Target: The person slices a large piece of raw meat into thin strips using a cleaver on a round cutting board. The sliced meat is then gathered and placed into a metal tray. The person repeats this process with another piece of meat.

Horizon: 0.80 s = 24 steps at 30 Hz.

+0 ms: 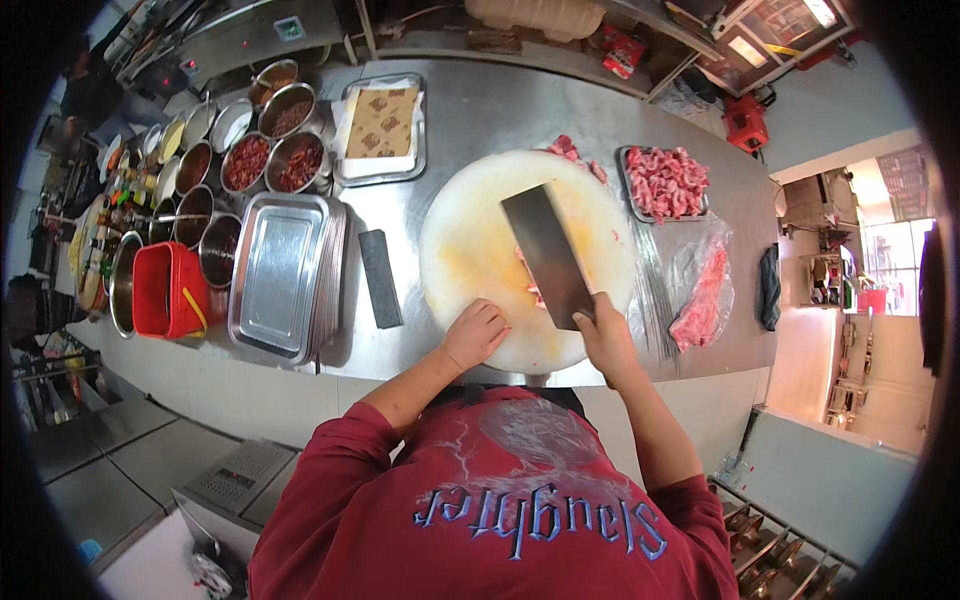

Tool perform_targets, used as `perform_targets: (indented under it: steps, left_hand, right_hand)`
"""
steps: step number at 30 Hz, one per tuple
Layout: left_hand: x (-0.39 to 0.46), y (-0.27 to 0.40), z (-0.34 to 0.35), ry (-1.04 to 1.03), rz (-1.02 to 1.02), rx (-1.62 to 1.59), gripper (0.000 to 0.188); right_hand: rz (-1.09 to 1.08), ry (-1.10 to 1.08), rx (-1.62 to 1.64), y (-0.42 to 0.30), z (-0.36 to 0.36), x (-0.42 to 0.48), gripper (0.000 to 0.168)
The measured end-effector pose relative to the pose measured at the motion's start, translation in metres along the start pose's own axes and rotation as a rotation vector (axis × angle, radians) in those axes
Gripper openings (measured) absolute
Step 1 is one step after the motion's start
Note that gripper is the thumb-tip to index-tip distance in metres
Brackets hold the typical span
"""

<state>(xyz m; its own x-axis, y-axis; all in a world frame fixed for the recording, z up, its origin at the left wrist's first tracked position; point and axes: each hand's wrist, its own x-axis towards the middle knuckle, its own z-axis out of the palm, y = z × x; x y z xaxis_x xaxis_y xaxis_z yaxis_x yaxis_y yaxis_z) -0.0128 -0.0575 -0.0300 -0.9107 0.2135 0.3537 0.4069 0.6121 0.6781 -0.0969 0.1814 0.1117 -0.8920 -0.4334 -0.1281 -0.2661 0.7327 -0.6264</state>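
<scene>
My right hand grips the handle of a broad Chinese cleaver, its blade slanting up and left over a round white chopping block. Small pieces of raw meat show beside the blade, partly hidden by it. On the near left part of the block rests my left hand, its fingers curled; whether anything is under them cannot be made out. More scraps of raw meat lie at the block's far edge. To the right, a metal tray is heaped with cut raw meat.
A long raw cut lies on clear plastic beside thin metal skewers. Left of the block are a dark rectangular bar, stacked metal trays, a paper-lined tray, a red bucket and several metal pots.
</scene>
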Motion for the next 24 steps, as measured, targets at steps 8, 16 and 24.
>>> perform_targets:
  steps: [8,16,24]
  left_hand:
    - [0.105,-0.036,0.033,0.23,-0.208,-0.034,0.029]
    - [0.162,-0.05,0.066,0.145,-0.154,0.115,0.04]
    - [0.115,0.083,0.092,-0.156,0.017,0.224,0.052]
  right_hand:
    - [0.515,0.077,1.577,0.011,-0.07,-0.053,0.018]
    - [0.189,-0.466,2.316,0.079,-0.079,-0.062,0.021]
    - [0.407,-0.44,2.081,0.151,-0.136,-0.054,0.024]
